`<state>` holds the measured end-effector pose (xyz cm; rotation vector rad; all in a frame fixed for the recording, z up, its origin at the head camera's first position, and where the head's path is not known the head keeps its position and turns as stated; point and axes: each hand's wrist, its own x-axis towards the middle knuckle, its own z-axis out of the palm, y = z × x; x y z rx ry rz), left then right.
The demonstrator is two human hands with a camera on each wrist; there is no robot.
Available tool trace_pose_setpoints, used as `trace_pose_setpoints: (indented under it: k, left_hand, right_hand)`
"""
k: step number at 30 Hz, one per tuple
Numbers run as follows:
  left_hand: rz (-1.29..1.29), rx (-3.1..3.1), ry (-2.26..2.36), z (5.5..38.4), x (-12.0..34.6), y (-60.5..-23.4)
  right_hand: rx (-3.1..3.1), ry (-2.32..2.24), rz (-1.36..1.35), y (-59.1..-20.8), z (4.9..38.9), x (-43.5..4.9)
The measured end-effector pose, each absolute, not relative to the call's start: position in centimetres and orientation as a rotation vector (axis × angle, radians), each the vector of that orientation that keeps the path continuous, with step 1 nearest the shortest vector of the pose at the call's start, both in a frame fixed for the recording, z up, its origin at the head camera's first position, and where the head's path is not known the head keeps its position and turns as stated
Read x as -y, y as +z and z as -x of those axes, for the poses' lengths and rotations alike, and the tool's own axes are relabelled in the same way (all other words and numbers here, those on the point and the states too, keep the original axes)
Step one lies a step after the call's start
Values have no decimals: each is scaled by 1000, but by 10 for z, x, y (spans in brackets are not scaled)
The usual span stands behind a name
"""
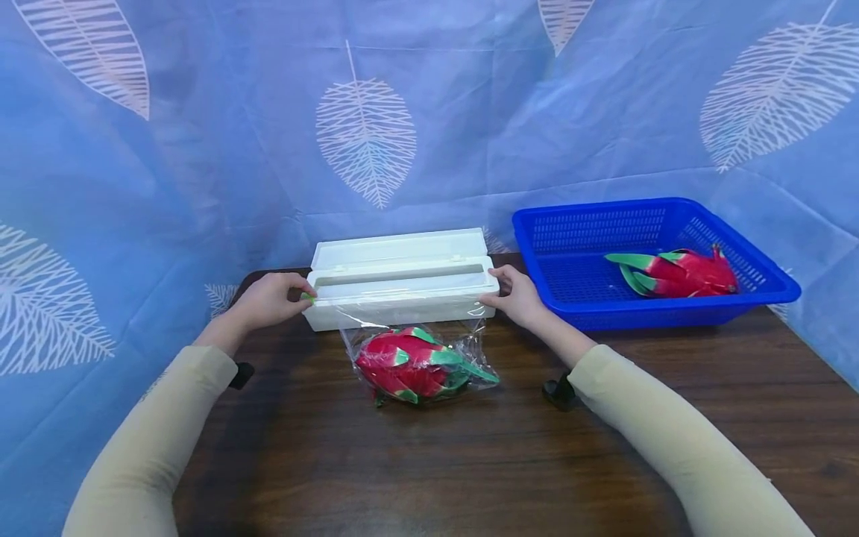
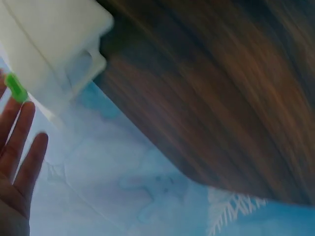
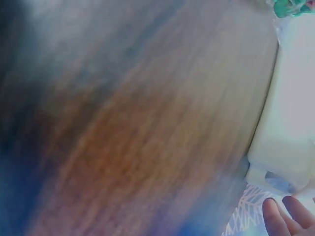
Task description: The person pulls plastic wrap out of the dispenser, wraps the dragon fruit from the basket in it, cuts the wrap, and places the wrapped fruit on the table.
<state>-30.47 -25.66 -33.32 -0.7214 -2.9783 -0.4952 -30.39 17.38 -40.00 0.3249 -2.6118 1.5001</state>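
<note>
A white cling film dispenser point(image 1: 396, 309) stands near the table's back edge, its lid point(image 1: 403, 250) raised and a film roll inside. Clear cling film point(image 1: 475, 347) hangs from its front over a red and green dragon fruit point(image 1: 403, 365) on the table. At the dispenser's left end, my left hand point(image 1: 271, 300) pinches a small green slider point(image 2: 16, 88) between thumb and finger; the other fingers look fairly straight in the left wrist view. My right hand point(image 1: 522, 300) grips the dispenser's right end, thumb on the front and fingers on the top.
A blue plastic basket point(image 1: 661, 317) stands at the back right, close to my right hand. Another dragon fruit point(image 1: 701, 274) lies in it. Behind the dark wooden table point(image 1: 416, 470) hangs a blue curtain point(image 1: 443, 149) with white leaf prints.
</note>
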Motion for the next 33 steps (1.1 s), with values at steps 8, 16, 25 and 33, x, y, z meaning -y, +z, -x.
trace_pose_setpoints:
  k: [8, 16, 25, 33]
  left_hand:
    - [617, 2972, -520, 309, 239, -344]
    - [633, 2888, -666, 307, 232, -352]
    - [625, 2748, -1236, 277, 228, -344]
    - [705, 2636, -1832, 247, 213, -340]
  right_hand:
    - [2673, 1387, -221, -393, 299, -169]
    - [2609, 1230, -252, -388, 293, -162]
    - [2613, 1310, -271, -373, 277, -157]
    - [2519, 2012, -316, -364, 257, -159]
